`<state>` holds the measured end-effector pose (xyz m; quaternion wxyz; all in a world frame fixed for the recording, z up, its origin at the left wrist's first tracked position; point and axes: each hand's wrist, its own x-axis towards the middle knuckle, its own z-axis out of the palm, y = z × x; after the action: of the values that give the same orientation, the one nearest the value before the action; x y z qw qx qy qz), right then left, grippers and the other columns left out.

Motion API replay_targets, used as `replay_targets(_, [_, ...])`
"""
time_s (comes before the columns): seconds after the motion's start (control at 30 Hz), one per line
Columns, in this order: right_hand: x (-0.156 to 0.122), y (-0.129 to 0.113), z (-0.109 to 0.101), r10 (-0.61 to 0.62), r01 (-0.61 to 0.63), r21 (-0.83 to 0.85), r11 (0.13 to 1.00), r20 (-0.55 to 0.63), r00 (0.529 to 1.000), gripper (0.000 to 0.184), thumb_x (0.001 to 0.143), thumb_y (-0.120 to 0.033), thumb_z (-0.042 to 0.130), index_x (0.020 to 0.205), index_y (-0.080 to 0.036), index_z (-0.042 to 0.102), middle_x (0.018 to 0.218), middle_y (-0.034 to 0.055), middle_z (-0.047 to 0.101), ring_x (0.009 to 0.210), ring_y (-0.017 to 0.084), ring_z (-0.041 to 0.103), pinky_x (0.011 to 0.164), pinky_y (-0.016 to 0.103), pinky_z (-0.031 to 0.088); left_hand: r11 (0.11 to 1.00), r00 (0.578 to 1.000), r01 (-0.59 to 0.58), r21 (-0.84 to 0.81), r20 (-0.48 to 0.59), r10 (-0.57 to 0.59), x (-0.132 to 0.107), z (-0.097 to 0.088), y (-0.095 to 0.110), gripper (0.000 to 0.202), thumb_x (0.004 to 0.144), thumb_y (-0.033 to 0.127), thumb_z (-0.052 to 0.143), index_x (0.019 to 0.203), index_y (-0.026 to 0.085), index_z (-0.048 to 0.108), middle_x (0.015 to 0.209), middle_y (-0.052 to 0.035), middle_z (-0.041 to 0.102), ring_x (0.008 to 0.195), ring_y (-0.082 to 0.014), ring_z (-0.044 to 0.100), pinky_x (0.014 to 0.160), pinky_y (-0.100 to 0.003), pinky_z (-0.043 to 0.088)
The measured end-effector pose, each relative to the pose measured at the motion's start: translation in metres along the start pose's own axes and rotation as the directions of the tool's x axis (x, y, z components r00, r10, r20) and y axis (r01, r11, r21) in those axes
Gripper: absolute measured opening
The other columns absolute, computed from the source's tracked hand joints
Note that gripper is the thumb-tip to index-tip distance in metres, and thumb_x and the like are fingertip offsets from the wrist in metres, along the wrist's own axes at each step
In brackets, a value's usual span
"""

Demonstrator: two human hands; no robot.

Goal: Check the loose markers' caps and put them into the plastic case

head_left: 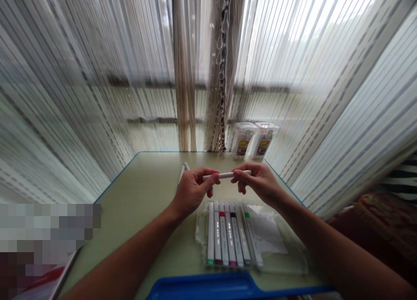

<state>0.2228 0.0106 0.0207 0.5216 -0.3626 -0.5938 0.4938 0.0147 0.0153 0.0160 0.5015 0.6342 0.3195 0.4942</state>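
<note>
A white marker [226,175] is held level above the table, one end in each hand. My left hand [194,188] pinches its left end between thumb and fingers. At the right end, my right hand [256,181] grips it the same way. Below both hands lies an open clear plastic case [201,230] with a row of white markers [228,235] in its left half, some with red, black or green ends. One more marker [253,239] with a green end lies in the right half, beside a white paper [269,230].
More white markers [181,173] lie on the table behind my left hand, partly hidden. Two clear plastic boxes [243,141] stand at the back right edge. A blue tray edge [202,287] runs along the table's front. Striped curtains [146,95] hang behind.
</note>
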Motion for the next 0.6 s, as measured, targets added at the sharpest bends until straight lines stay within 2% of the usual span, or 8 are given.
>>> replay_targets(0.17, [0.0036, 0.0012, -0.0037, 0.014, -0.012, 0.095, 0.995, -0.021, 1.0, 0.027, 0.075, -0.037, 0.078, 0.076, -0.011, 0.07, 0.068, 0.0072, 0.073, 0.043, 0.011, 0.06, 0.039, 0.022, 0.048, 0.999, 1.0, -0.017, -0.028, -0.02, 0.016, 0.0016, -0.0004, 0.0033, 0.032, 0.087, 0.038, 0.063, 0.094, 0.008, 0.071, 0.076, -0.0081, 0.07, 0.048, -0.0081, 0.055, 0.046, -0.021, 0.045])
replay_targets(0.3, [0.0041, 0.0009, -0.0044, 0.026, -0.022, 0.124, 0.992, -0.03, 0.999, 0.028, 0.074, -0.037, 0.079, 0.075, -0.011, 0.07, 0.068, 0.0071, 0.073, 0.043, 0.01, 0.059, 0.039, 0.022, 0.047, 1.0, 1.0, -0.023, -0.009, -0.014, 0.023, 0.001, -0.0004, 0.0043, 0.03, 0.085, 0.035, 0.065, 0.098, 0.008, 0.07, 0.077, -0.0081, 0.07, 0.049, -0.0084, 0.055, 0.047, -0.022, 0.046])
replay_targets(0.6, [0.0031, -0.0008, -0.0031, 0.027, -0.026, 0.081, 0.996, -0.011, 1.0, 0.026, 0.074, -0.036, 0.079, 0.075, -0.011, 0.07, 0.066, 0.0064, 0.072, 0.043, 0.011, 0.06, 0.039, 0.023, 0.048, 0.996, 1.0, 0.006, 0.086, 0.016, -0.008, -0.0001, -0.0017, 0.0015, 0.025, 0.075, 0.031, 0.075, 0.087, 0.01, 0.068, 0.058, 0.0012, 0.059, 0.048, -0.0071, 0.05, 0.044, -0.018, 0.04])
